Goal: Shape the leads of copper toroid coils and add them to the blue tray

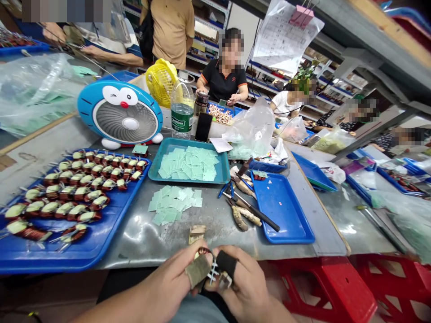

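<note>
Both hands, held close together, pinch a small copper-wound coil point(204, 251) on a white pin base.

The left hand point(168, 273) wears a khaki finger wrap point(198, 270), the right hand point(240, 278) a black one point(226, 263). Nearer than the teal tray point(222, 172) lie loose green squares point(173, 204); left of it, a blue tray point(50, 255) of wound coils; right, pliers point(239, 217); beyond it, a blue desk fan point(121, 114) and a co-worker point(224, 80).
</note>
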The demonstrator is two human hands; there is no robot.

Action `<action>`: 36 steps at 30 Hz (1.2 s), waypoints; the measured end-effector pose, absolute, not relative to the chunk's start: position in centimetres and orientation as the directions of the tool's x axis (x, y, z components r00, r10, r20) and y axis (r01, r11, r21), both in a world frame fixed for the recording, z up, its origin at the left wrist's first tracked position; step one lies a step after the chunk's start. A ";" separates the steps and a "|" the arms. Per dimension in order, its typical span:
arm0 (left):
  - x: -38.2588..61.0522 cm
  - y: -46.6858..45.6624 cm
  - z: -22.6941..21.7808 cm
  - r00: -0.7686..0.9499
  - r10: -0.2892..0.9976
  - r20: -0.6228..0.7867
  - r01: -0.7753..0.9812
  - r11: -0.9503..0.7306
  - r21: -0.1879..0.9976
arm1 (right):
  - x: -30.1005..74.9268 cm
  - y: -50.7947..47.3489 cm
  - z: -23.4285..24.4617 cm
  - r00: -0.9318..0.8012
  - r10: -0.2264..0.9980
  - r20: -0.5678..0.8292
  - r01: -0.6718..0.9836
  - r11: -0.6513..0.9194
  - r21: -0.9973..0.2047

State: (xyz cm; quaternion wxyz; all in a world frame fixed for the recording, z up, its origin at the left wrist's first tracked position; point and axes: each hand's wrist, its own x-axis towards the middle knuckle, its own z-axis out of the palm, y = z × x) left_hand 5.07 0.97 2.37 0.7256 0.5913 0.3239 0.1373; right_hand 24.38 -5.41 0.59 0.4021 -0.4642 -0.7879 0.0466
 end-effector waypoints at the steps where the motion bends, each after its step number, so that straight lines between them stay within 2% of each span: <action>1: 5.0 1.1 2.4 0.747 0.582 -0.320 0.196 0.267 0.944 | 24.4 -5.3 0.7 -0.266 0.774 0.575 0.681 0.573 -0.456; 6: 4.4 2.2 2.6 0.768 0.551 -0.328 0.126 0.372 0.920 | 24.1 -5.0 0.7 -0.136 0.786 0.603 0.649 0.531 -0.546; 9: 4.1 2.9 2.7 0.776 0.538 -0.328 0.199 0.283 0.938 | 23.6 -4.8 0.5 -0.096 0.813 0.574 0.631 0.496 -0.597; 12: 4.0 2.5 2.3 0.758 0.563 -0.328 0.259 0.201 0.945 | 23.1 -4.8 0.2 -0.101 0.808 0.581 0.639 0.500 -0.585; 16: 4.1 1.4 1.5 0.715 0.626 -0.311 0.285 0.146 0.947 | 22.8 -5.4 0.1 -0.024 0.803 0.596 0.676 0.452 -0.582; 20: 4.2 1.4 2.0 0.778 0.566 -0.271 0.316 0.020 0.949 | 23.4 -5.6 0.5 -0.156 0.834 0.529 0.643 0.493 -0.587; 25: 4.7 0.9 1.7 0.690 0.700 -0.185 0.261 -0.002 0.965 | 23.3 -5.6 0.5 -0.083 0.814 0.575 0.676 0.469 -0.568; 27: 4.8 0.8 1.3 0.688 0.701 -0.189 0.264 0.002 0.965 | 23.3 -5.5 0.3 -0.081 0.824 0.560 0.662 0.465 -0.588; 29: 4.8 1.3 1.1 0.711 0.665 -0.230 0.280 0.032 0.959 | 23.6 -5.1 0.1 -0.136 0.863 0.486 0.616 0.458 -0.641; 31: 4.7 2.3 1.4 0.740 0.626 -0.248 0.262 0.072 0.962 | 24.2 -4.6 -0.3 -0.136 0.929 0.344 0.539 0.360 -0.761; 34: 4.6 3.9 1.9 0.702 0.669 -0.245 0.207 0.138 0.969 | 24.6 -4.4 -1.6 0.131 0.991 0.011 0.251 -0.023 -0.968; 36: 4.5 4.5 1.8 0.646 0.723 -0.243 0.190 0.156 0.969 | 24.3 -5.0 -3.2 0.227 0.942 -0.246 -0.041 -0.243 -0.969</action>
